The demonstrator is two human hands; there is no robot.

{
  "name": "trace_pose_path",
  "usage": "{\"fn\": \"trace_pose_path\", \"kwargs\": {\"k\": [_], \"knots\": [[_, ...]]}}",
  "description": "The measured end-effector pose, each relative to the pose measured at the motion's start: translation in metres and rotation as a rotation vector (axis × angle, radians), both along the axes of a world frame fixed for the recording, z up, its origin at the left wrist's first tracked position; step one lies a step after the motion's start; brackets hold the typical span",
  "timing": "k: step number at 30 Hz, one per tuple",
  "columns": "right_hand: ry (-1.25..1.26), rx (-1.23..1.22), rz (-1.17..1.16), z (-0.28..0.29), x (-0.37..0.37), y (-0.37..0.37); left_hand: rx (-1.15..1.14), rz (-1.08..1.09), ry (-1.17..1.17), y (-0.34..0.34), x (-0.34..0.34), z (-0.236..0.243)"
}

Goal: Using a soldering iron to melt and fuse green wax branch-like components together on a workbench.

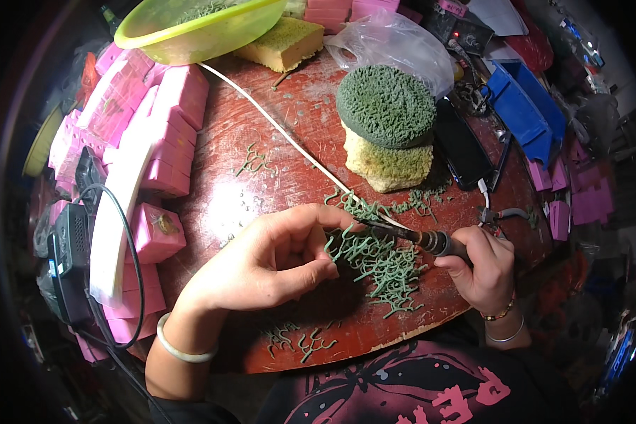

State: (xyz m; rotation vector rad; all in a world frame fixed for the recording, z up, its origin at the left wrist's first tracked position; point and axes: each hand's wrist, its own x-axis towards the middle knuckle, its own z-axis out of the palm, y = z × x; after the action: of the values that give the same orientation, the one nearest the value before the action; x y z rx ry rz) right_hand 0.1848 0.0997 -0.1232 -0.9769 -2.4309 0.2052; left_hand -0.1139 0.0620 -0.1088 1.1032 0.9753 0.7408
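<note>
My right hand (480, 268) grips a dark, banded handheld tool (431, 240) like a soldering iron, its slim tip angled left. My left hand (283, 258) is curled beside that tip, index finger arched over to it; what its fingertips hold is too small to make out. Beneath and right of my fingers lies a pile of thin green branched pieces (381, 275), with smaller scatterings on the red tabletop (226, 177). Behind the pile, a round green textured pad (385, 102) rests on a pale yellow sponge block (385, 169).
Pink blocks (169, 138) line the left beside a white strip and black boxes with cables. A yellow-green basin (191, 39), sponge (279, 42) and plastic bag (385, 46) sit behind. Right are a phone (459, 145) and blue tray (523, 109). A white cable (275, 127) crosses the table.
</note>
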Motion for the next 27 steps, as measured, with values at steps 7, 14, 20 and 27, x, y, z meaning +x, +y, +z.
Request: {"fn": "trace_pose_path", "kwargs": {"k": [7,14,20,27], "knots": [[0.004,0.000,0.013,-0.0003,-0.0010,0.0011,-0.003,-0.017,-0.002,0.0011,-0.0008,-0.0008],[-0.006,-0.008,0.006,0.0009,-0.0017,0.0003,0.006,-0.022,0.006,0.0012,-0.0009,-0.0007],[-0.008,-0.018,0.002,0.0006,-0.0019,0.0005,0.036,-0.038,0.024,0.0026,-0.0008,-0.0009],[-0.010,-0.032,-0.009,0.0003,-0.0015,-0.0005,0.034,-0.035,0.034,0.0015,-0.0014,0.0012]]}}
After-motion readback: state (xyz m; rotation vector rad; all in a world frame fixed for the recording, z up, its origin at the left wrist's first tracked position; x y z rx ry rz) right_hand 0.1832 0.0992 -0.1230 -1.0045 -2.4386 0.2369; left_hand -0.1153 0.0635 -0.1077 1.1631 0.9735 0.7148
